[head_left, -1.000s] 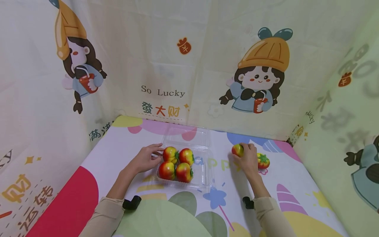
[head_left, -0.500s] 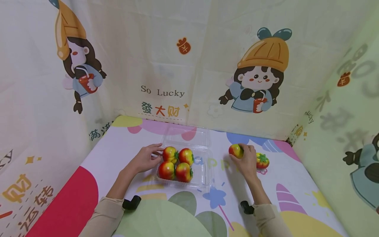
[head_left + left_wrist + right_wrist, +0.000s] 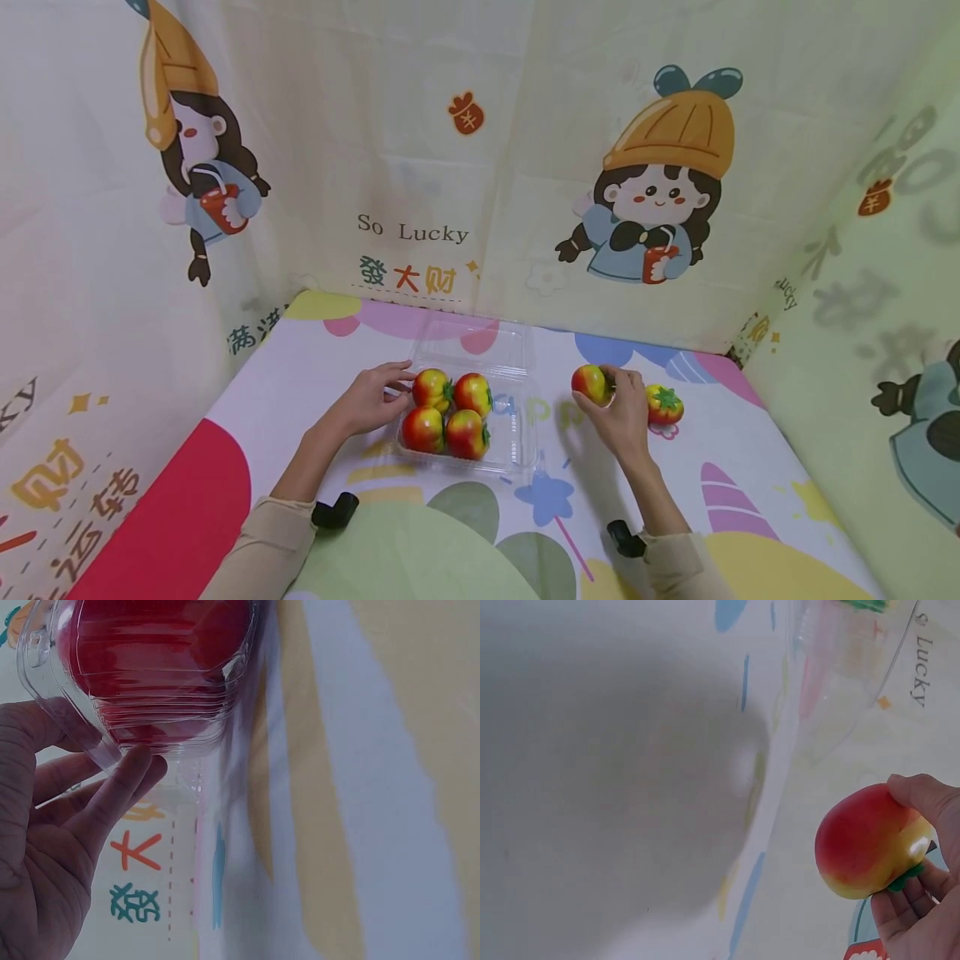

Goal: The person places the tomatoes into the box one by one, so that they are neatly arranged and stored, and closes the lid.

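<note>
On the table lies a clear plastic clamshell box [image 3: 512, 433], its lid [image 3: 472, 346] folded back behind it. Several red-and-yellow persimmons [image 3: 467, 435] fill the left part of the box. My left hand [image 3: 371, 402] pinches the box's left rim, with thumb and fingers around the clear edge in the left wrist view. To the right of the box, my right hand [image 3: 622, 410] holds another persimmon [image 3: 866, 844] above the table, thumb on one side and fingers by its green calyx. One more persimmon [image 3: 664, 405] sits on the table just right of that hand, calyx up.
A patterned cloth [image 3: 390, 533] covers the table. Printed fabric walls [image 3: 510, 208] stand behind it and on both sides. Black wrist mounts [image 3: 335, 511] are strapped at both sleeves. Bare box floor [image 3: 502, 408] shows right of the persimmons inside.
My right hand has moved a little to the left with the persimmon, away from the one on the table. My left hand has stayed at the box's rim.
</note>
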Demonstrator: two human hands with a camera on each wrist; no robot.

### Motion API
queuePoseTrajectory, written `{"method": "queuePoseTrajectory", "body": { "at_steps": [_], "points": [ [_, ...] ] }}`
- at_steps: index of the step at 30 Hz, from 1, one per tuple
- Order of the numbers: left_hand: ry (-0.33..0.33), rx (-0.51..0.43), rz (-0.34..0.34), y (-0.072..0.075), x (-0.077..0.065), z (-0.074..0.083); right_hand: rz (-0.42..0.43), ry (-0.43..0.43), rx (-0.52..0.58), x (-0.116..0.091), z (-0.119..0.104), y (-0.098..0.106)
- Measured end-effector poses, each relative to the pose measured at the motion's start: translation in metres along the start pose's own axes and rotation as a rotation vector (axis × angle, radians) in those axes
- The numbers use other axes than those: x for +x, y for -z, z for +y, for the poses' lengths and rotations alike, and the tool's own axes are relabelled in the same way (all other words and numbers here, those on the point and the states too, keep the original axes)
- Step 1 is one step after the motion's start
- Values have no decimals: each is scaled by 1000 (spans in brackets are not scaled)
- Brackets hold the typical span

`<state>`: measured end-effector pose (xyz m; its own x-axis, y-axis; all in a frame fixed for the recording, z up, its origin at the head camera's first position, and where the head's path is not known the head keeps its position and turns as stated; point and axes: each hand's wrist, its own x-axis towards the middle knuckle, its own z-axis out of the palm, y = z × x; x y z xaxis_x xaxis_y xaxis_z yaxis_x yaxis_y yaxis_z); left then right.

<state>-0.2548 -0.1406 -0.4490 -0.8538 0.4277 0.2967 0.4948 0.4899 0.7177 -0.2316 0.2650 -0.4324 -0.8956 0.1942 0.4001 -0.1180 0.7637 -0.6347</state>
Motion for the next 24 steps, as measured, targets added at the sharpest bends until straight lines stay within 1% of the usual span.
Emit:
{"method": "queuePoseTrajectory", "body": {
  "at_steps": [8,17,24],
  "points": [
    [-6,-6,1,0,1,0,-22,-1,68,-9,-11,0],
    [0,-10,0,-1,0,-1,-17,12,87,-18,-22,-4],
    [7,-5,-2,0,0,0,-38,11,101,-22,-30,-6]
  ]
}}
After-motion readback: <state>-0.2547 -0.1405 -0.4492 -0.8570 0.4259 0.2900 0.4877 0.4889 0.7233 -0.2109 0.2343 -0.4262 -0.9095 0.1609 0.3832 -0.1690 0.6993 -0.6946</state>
